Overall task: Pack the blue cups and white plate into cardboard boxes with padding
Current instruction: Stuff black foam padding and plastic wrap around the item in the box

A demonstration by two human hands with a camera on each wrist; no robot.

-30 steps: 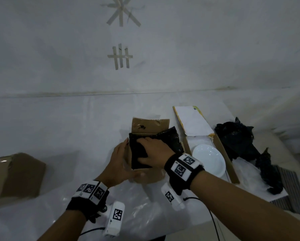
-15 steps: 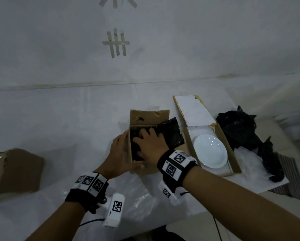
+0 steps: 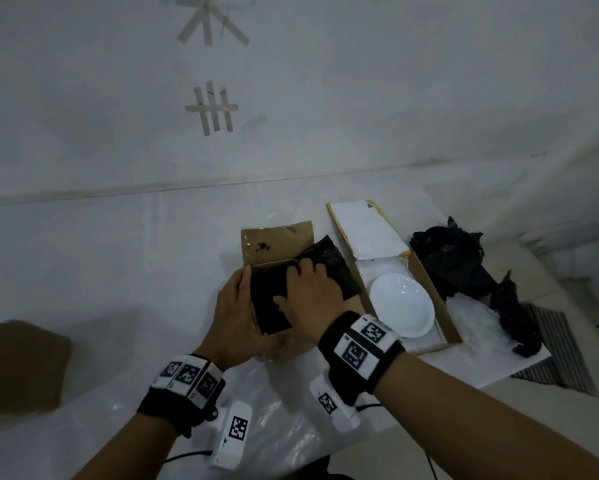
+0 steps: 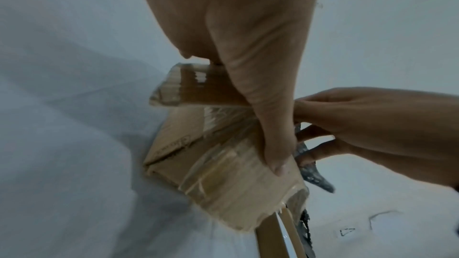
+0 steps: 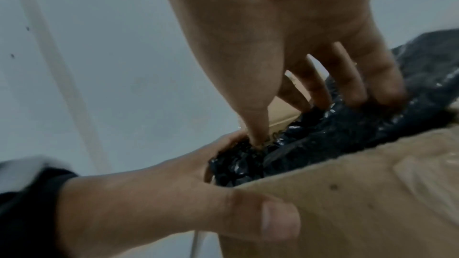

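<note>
I wear a black fabric wristband (image 3: 360,355) on each bare forearm, topped with white square-coded marker tiles (image 3: 187,374), a white tagged camera block (image 3: 234,433) with thin black cable hanging under each wrist

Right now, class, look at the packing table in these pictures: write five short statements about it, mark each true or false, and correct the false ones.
1. The white plate lies inside an open cardboard box. True.
2. The right hand presses black padding into the small box. True.
3. The left hand rests flat on the table, away from the small box. False: it holds the side of that box.
4. A blue cup stands beside the plate. False: no blue cup is visible in any view.
5. More black padding lies heaped to the right of the plate's box. True.
</note>
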